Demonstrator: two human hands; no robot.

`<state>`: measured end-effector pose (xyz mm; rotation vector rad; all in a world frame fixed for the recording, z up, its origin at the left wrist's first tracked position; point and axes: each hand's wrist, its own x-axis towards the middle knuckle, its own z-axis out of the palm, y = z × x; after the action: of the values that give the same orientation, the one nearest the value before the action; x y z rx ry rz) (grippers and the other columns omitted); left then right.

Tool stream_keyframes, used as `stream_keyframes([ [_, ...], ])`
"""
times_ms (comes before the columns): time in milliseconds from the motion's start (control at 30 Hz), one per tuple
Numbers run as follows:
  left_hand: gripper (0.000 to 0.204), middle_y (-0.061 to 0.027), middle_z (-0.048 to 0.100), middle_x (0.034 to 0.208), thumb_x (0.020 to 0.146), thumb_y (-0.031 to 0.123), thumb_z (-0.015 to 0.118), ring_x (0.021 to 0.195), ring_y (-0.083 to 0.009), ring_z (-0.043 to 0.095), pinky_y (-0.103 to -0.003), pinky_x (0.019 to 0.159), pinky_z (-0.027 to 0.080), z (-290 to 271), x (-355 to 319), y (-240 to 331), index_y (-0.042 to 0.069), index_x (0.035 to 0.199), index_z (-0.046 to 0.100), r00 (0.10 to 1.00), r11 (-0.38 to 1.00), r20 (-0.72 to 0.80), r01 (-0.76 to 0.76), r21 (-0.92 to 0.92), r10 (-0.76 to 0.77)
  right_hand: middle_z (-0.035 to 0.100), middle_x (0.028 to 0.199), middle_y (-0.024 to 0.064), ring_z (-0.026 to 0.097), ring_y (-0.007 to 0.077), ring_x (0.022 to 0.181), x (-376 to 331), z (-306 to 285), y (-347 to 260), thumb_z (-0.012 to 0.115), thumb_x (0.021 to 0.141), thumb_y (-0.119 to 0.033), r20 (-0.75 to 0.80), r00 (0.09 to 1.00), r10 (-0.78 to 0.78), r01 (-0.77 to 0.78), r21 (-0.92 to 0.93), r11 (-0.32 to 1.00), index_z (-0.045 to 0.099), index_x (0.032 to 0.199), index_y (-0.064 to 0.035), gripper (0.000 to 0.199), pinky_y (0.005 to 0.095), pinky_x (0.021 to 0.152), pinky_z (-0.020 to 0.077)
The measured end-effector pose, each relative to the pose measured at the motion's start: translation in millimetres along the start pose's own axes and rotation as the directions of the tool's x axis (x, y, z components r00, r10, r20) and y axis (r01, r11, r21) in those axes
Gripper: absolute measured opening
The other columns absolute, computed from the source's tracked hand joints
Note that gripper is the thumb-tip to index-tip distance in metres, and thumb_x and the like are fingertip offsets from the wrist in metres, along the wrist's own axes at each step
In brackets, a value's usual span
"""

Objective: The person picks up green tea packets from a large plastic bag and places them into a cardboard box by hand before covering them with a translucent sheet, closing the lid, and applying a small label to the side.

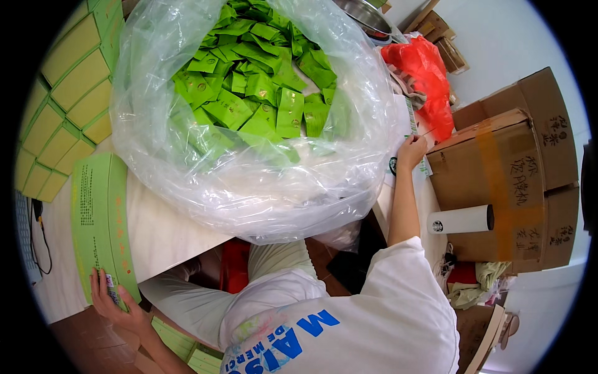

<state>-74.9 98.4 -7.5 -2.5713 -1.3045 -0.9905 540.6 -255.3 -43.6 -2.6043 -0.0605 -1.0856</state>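
Hands work far apart here. The left hand (115,305) is at the near left corner of the worktop (165,230), and the right hand (411,151) is stretched out to the far right side of the big clear bag (249,187).

The left fingers (99,290) are curled closed over the near end of the long green box (99,212), which lies flat along the left of the worktop, touching the bag. A small pale item sits under those fingers — what it is cannot be told.

The right fingers are bunched against a narrow green-and-white strip (423,167) just beside the bag's wall. Whether they actually pinch it is not clear from this view.

The bag is heaped with green sachets (261,87) and bulges over the worktop's near edge.

In my judgement, doing this well means keeping the left grip firm on the box end so that it cannot slide off the corner. The right hand should work with the fingertips only, without leaning the forearm into the soft bag, which could slump toward the lap.

A white tumbler (461,219) lies on its side near the right elbow, against the brown cartons (498,162) — a careless draw-back could knock it.

Yellow-green boxes (62,81) are stacked at the far left, and a red bag (423,68) sits beyond the right hand.
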Motion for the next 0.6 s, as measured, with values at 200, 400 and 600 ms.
stream_keyframes([
  [200,0.038,-0.0155,0.053,0.129,0.091,0.022,0.048,0.119,-0.0327,0.047,-0.044,0.101,0.032,-3.5,-1.4,2.6,0.002,0.122,0.056,1.0,0.999,0.019,0.023,-0.024,-0.022,0.059,0.087,0.0185,0.057,0.0337,0.089,5.1,-8.9,-1.3,0.048,0.09,-0.013,-0.021,0.932,0.362,-0.307,0.486,0.818,0.05,0.097,-0.0001,0.015,0.0439,0.079,0.0447],
  [400,0.041,-0.0131,0.052,0.131,0.084,0.02,0.059,0.121,-0.0323,0.045,-0.044,0.104,0.03,-15.5,-13.9,-10.9,0.005,0.122,0.056,0.99,0.994,0.087,0.11,0.02,-0.112,0.063,0.085,0.0203,0.059,0.0326,0.078,14.7,22.8,-1.8,0.051,0.087,-0.01,-0.298,0.941,0.159,0.062,0.616,0.786,0.06,0.089,0.007,0.02,0.0387,0.074,0.0469],
  [600,0.032,-0.0084,0.058,0.12,0.076,0.018,0.068,0.116,-0.0289,0.05,-0.046,0.102,0.03,-8.0,3.9,9.1,0.009,0.106,0.062,0.998,0.991,-0.01,0.055,-0.121,-0.056,0.063,0.092,0.0094,0.057,0.015,0.078,-27.0,-131.2,-143.9,0.059,0.092,-0.017,0.046,0.999,-0.025,-0.024,0.826,0.563,0.058,0.102,0.004,0.023,0.0254,0.069,0.0465],
])
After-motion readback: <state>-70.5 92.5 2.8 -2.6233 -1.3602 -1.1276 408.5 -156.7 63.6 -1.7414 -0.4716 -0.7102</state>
